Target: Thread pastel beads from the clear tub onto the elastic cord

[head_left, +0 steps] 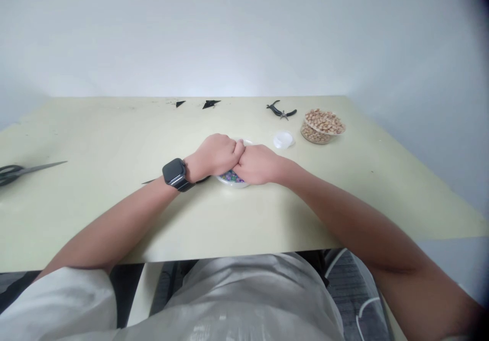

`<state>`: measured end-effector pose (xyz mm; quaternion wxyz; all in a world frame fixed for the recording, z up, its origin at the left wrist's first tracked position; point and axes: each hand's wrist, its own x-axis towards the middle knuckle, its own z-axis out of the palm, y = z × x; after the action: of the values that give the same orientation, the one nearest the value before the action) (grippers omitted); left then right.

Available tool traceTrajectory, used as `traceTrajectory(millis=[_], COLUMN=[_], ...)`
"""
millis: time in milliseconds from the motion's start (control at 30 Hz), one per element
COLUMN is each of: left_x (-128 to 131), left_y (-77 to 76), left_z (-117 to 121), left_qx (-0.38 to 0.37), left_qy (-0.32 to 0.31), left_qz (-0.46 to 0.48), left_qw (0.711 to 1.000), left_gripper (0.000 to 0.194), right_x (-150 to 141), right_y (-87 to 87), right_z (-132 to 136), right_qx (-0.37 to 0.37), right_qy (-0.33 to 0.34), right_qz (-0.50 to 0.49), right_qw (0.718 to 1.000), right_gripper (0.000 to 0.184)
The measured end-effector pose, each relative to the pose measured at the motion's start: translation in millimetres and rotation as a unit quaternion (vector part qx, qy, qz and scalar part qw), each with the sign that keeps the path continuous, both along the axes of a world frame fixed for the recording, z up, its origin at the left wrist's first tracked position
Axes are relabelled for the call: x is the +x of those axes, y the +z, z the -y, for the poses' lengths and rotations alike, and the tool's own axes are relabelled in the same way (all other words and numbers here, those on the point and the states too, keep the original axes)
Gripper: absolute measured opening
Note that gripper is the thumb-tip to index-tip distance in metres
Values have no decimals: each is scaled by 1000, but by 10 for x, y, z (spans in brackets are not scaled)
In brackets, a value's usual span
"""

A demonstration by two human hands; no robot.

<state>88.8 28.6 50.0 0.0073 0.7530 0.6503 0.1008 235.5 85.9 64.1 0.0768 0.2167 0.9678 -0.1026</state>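
Both hands (237, 160) cover seemingly bead-filled dish (231, 179).

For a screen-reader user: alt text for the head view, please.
Left hand and right hand meet, both closed, over a bowl of coloured beads on a pale table; scissors lie far left, pliers and tan beads beyond.

The left hand (216, 155) and right hand (257, 165) meet above a small dish of coloured beads (231, 178), hiding most of it and whatever the fingers may pinch. The scissors (23, 171) are cut off by the left edge, handles partly unseen
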Motion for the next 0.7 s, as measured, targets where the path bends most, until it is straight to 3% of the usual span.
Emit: traceTrajectory(millis=[267, 700], left_x=[-18, 14], left_y=[-31, -24], left_z=[-6, -1], left_qx=[27, 18], left_qy=[-31, 5], left_qz=[-6, -2], left_qw=[999, 1000], left_gripper=[55, 59], right_x=[-5, 8], right_y=[-8, -38], right_z=[11, 26], right_qx=[11, 9], right_qy=[1, -21], right_qz=[9, -33], right_qw=[1000, 999], right_gripper=[34, 30])
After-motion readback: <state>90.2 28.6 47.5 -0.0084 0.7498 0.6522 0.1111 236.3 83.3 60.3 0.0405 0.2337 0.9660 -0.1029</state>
